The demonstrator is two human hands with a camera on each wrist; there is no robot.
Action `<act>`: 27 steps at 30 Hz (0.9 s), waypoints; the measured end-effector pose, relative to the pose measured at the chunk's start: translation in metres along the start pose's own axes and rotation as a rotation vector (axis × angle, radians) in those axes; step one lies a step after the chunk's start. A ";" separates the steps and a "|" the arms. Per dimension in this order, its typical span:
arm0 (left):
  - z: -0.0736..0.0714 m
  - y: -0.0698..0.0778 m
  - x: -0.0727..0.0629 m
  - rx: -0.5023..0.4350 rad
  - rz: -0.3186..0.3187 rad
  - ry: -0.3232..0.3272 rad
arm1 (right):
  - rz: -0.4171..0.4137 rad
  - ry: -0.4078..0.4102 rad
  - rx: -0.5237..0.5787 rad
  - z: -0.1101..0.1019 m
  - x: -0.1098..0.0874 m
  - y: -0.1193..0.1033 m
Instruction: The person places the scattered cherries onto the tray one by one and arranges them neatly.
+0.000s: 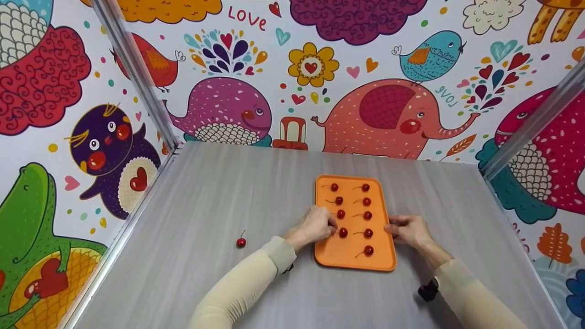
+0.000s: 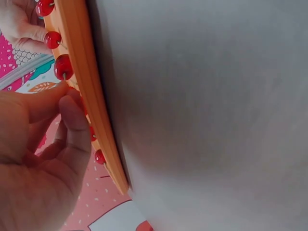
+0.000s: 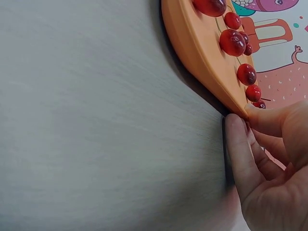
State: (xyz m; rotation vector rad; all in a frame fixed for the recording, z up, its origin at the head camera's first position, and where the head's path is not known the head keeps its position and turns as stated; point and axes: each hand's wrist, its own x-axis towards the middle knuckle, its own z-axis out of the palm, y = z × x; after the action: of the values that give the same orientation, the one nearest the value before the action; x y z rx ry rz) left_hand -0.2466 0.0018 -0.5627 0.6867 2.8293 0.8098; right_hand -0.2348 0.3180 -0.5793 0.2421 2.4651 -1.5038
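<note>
An orange tray (image 1: 340, 253) lies on the table with two columns of red cherries, stems pointing mostly left. My left hand (image 1: 316, 225) reaches over the tray's left rim. Its thumb and forefinger pinch the stem of the lowest cherry (image 1: 343, 233) in the left column; in the left wrist view that cherry (image 2: 63, 67) sits just beyond the fingertips. On the other side my right hand (image 1: 412, 231) grips the tray's right rim, thumb on top and fingers at the outer edge, as the right wrist view also shows. The lowest right-column cherry (image 1: 368, 250) lies near the front.
One loose cherry (image 1: 241, 242) with its stem up lies on the grey table (image 1: 205, 196), left of the tray. Printed panels (image 1: 283, 36) with cartoon animals stand behind and at both sides, joined by metal corner posts (image 1: 137, 73).
</note>
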 end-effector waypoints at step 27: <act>0.014 -0.013 0.009 0.042 0.081 0.021 | -0.035 0.000 0.006 0.001 0.000 0.002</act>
State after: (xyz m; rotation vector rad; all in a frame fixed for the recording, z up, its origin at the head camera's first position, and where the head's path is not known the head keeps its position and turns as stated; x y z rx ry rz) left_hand -0.2566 0.0023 -0.5817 0.8079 2.8618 0.7758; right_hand -0.2347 0.3181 -0.5812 0.2017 2.4773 -1.5255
